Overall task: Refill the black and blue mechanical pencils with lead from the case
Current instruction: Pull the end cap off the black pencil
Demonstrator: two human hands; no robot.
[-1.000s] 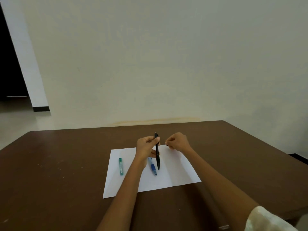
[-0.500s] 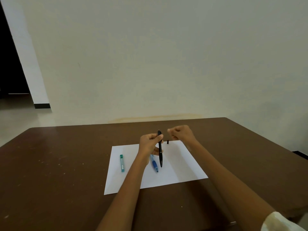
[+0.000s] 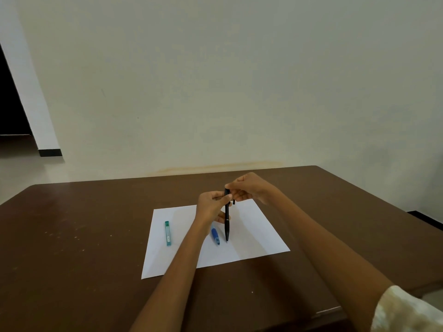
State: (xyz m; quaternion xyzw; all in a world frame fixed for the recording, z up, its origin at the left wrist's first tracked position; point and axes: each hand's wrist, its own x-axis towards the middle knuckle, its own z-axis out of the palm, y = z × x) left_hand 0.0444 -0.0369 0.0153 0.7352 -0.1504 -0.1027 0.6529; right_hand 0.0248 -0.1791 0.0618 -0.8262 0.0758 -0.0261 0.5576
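My left hand (image 3: 212,203) grips the black mechanical pencil (image 3: 227,221) near its top and holds it upright, tip down just over the white paper (image 3: 254,236). My right hand (image 3: 249,188) has its fingertips at the pencil's top end and pinches a small black cap (image 3: 233,202) that sticks out below its fingers. The blue mechanical pencil (image 3: 215,236) lies on the paper, its upper part hidden behind my left hand. The green lead case (image 3: 168,233) lies flat on the paper's left side, apart from both hands.
The paper lies on a brown table (image 3: 84,236) with its far edge close to a pale wall (image 3: 215,80). A dark doorway (image 3: 12,111) opens at the far left.
My right hand, holding the small cap, has moved left from beside the pencil onto its top end. My left hand keeps the pencil upright in the same place.
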